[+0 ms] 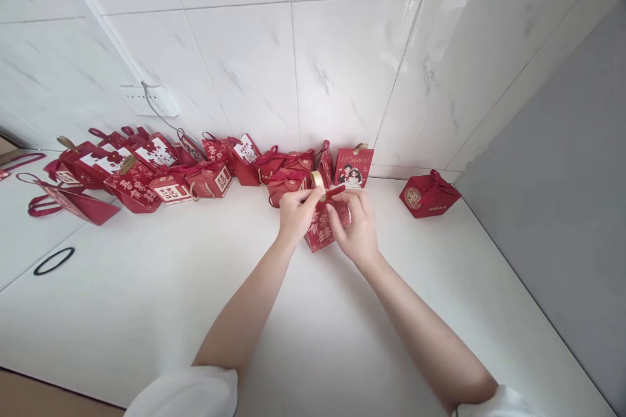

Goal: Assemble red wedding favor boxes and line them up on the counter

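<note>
A small red gift box (pixel 320 231) with gold lettering stands on the white counter (pixel 195 313) near the back wall. My left hand (pixel 296 214) pinches its top on the left side, by a gold loop handle (pixel 317 179). My right hand (pixel 359 225) grips the box's right side, fingers curled on the top flap. Both hands are closed on the box.
A row of several similar red gift boxes (pixel 210 177) lines the tiled wall (pixel 342 58) from far left to centre. One printed box (pixel 353 167) stands just behind my hands, another box (pixel 428 194) sits apart at right. A black ring (pixel 53 260) lies at left. A wall socket (pixel 149 101) with a cable is above.
</note>
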A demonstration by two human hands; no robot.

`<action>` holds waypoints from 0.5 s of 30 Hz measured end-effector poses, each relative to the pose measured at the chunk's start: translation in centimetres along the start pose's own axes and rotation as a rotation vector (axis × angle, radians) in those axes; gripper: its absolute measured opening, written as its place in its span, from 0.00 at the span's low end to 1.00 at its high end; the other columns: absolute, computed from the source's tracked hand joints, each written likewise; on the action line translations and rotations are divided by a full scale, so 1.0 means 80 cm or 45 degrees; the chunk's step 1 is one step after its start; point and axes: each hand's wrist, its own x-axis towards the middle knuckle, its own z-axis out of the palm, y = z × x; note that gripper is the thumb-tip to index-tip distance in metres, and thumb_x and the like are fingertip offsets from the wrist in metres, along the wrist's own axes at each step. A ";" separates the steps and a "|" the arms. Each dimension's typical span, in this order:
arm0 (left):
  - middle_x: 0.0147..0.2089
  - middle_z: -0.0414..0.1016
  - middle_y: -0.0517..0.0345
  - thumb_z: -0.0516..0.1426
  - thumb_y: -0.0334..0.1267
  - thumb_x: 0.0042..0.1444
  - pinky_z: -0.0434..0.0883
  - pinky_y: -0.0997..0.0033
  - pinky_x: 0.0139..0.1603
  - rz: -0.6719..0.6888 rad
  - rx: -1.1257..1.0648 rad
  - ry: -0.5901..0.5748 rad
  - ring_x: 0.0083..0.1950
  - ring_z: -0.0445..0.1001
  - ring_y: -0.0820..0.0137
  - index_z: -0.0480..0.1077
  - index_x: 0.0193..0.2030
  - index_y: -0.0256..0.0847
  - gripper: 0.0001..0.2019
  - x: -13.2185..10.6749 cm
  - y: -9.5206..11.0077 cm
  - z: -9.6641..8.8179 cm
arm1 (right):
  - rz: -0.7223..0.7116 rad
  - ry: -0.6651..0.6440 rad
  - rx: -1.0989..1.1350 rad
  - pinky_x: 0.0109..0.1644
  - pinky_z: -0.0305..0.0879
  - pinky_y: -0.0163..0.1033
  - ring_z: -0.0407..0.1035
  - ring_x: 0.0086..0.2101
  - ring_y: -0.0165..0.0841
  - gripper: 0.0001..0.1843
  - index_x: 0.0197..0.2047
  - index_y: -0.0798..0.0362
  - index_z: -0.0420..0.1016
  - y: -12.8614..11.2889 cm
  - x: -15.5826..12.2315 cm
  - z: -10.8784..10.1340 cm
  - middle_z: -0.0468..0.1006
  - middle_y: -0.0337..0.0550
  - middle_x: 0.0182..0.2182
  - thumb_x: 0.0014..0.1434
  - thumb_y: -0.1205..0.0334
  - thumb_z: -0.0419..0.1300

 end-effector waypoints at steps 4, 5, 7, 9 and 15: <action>0.18 0.56 0.63 0.55 0.52 0.57 0.55 0.73 0.28 -0.025 0.135 -0.099 0.24 0.56 0.76 0.68 0.18 0.36 0.23 -0.004 -0.008 0.015 | 0.224 -0.012 0.094 0.49 0.66 0.50 0.66 0.44 0.40 0.09 0.44 0.51 0.66 0.011 -0.009 0.018 0.69 0.48 0.41 0.59 0.61 0.57; 0.17 0.56 0.63 0.54 0.52 0.57 0.55 0.73 0.28 -0.036 0.162 -0.113 0.24 0.56 0.76 0.68 0.18 0.36 0.24 -0.004 -0.011 0.016 | 0.260 -0.007 0.091 0.49 0.66 0.50 0.65 0.43 0.40 0.09 0.43 0.51 0.65 0.014 -0.010 0.021 0.69 0.48 0.41 0.59 0.61 0.57; 0.17 0.55 0.64 0.54 0.52 0.57 0.54 0.73 0.28 -0.052 0.225 -0.166 0.24 0.56 0.76 0.69 0.19 0.36 0.24 -0.002 -0.013 0.014 | 0.293 -0.009 0.076 0.49 0.65 0.50 0.65 0.43 0.40 0.07 0.42 0.52 0.65 0.020 -0.011 0.024 0.68 0.47 0.40 0.60 0.60 0.56; 0.17 0.55 0.64 0.54 0.53 0.57 0.53 0.72 0.27 -0.043 0.292 -0.244 0.23 0.55 0.76 0.70 0.19 0.36 0.23 0.001 -0.013 0.009 | 0.302 -0.022 0.054 0.49 0.64 0.49 0.65 0.42 0.40 0.07 0.41 0.52 0.65 0.021 -0.011 0.024 0.69 0.47 0.40 0.60 0.60 0.55; 0.17 0.61 0.62 0.55 0.51 0.56 0.53 0.72 0.26 0.028 0.425 -0.293 0.23 0.57 0.75 0.73 0.21 0.35 0.22 0.004 -0.009 0.001 | 0.368 -0.080 -0.047 0.47 0.64 0.49 0.65 0.42 0.41 0.06 0.40 0.51 0.66 0.014 -0.011 0.020 0.70 0.46 0.39 0.60 0.60 0.55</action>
